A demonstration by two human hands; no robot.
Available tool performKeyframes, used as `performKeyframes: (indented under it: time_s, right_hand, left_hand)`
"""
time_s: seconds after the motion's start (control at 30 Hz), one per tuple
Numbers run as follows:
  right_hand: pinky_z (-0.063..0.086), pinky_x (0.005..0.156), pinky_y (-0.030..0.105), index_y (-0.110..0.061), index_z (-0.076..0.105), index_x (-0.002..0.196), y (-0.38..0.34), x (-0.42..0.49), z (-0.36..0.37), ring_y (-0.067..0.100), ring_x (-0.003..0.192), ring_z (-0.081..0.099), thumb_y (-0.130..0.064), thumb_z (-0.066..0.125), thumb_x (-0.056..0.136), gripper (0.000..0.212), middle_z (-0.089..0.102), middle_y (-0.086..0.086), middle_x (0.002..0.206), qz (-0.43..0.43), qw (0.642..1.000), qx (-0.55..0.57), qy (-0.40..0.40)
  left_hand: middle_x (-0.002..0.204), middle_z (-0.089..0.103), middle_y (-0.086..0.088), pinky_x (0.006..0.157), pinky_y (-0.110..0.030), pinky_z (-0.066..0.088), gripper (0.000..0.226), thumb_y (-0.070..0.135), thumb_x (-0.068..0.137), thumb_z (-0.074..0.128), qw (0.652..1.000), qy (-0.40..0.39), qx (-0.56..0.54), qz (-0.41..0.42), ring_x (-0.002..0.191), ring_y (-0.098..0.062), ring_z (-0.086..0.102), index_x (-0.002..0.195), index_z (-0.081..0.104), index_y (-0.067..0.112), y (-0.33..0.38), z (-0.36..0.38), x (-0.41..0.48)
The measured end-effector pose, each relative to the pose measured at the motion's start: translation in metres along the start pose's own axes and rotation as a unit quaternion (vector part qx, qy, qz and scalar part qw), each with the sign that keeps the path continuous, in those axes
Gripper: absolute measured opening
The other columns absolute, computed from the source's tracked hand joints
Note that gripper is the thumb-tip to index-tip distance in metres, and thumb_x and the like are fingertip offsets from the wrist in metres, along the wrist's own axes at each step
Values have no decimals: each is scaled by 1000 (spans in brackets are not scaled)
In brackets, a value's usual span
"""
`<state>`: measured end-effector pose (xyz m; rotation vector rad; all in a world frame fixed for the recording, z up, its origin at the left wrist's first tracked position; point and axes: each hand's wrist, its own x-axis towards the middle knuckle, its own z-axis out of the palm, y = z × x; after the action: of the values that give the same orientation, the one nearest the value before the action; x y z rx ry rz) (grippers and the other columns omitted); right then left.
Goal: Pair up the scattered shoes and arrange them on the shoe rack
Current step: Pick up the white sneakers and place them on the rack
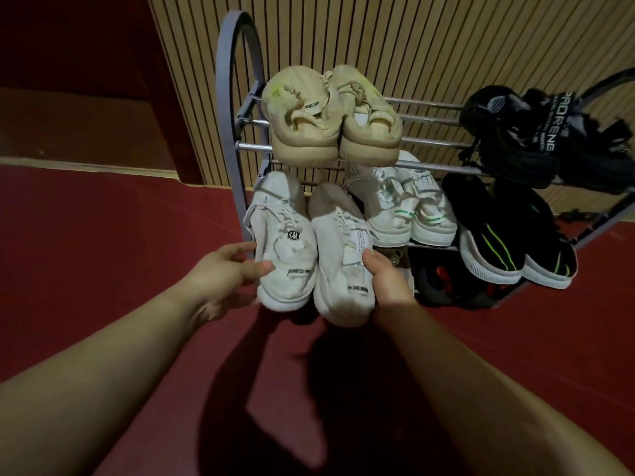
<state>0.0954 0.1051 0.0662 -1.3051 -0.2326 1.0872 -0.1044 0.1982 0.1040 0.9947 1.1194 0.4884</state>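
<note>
The person is setting a matched pair on the middle tier of the shoe rack (237, 80), at its left end. The left hand (233, 269) is gripping one white sneaker (285, 242) by its side. The right hand (386, 281) is curling round the heel of the other white sneaker (340, 262). The heels are hanging out front, just beside the green-striped pair (409, 214). Next, I'd judge, both need sliding in level before letting go.

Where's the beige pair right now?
Head view, upper centre: beige pair on the top shelf of the shoe rack, left end, black shoes to its right.
</note>
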Motion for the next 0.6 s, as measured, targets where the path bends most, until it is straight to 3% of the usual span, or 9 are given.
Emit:
performKeyframes:
  time_s: [0.07,0.17,0.27,0.3,0.37,0.43,0.5,0.6]
  right_hand:
    - [45,101,42,-8,55,122,-4,10,6,28,104,61,-17,42,100,27,63,15,115,-2,999,-29,15]
    - [42,105,44,-15,56,116,-2,19,15,26,116,58,-28,48,96,25,62,10,123,-38,996,-81,27]
    - [40,107,47,-18,48,133,11,26,16,26,122,54,-61,62,67,81,57,7,133,-25,992,-114,49]
    - [42,105,47,-18,47,134,15,26,14,26,120,56,-65,67,62,88,58,7,132,-13,995,-94,43]
    - [44,104,45,-18,45,136,16,18,13,24,114,61,-48,69,79,69,61,8,128,8,999,-28,22]
    - [43,105,44,-18,37,142,17,17,7,24,113,62,-23,63,88,60,61,9,128,18,999,30,-36]
    - [47,100,41,-23,26,145,15,13,-1,21,110,63,-13,66,83,75,60,8,128,-9,995,21,-98]
    - [52,92,26,-37,14,144,15,-3,-8,9,109,61,-14,78,61,108,54,2,130,-61,982,-103,-148]
  left_hand:
    - [129,59,-9,65,-34,53,48,6,86,65,1000,24,-20,6,94,-23,62,131,50,12,-1,3,10]
    - [120,64,-10,60,-31,56,41,14,90,61,996,57,-66,16,91,-20,64,130,52,7,0,2,22]
    - [106,66,-7,64,-31,52,45,23,90,62,992,71,-97,28,83,-15,62,130,50,5,-1,4,25]
    - [110,65,-7,68,-31,53,49,23,89,63,993,65,-92,36,86,-15,63,132,47,6,-3,5,23]
    - [127,59,-7,81,-33,54,66,14,84,68,996,27,-58,57,102,-19,64,141,35,14,-10,5,19]
    - [128,57,5,84,-35,56,89,1,79,70,996,-41,4,80,109,-17,62,147,22,32,-16,4,12]
    - [116,56,20,73,-29,59,105,-7,76,70,989,-93,47,101,98,-7,64,147,12,44,-20,3,11]
    - [105,52,27,65,-7,52,102,-8,74,72,986,-56,70,144,82,13,61,139,16,46,-23,5,16]
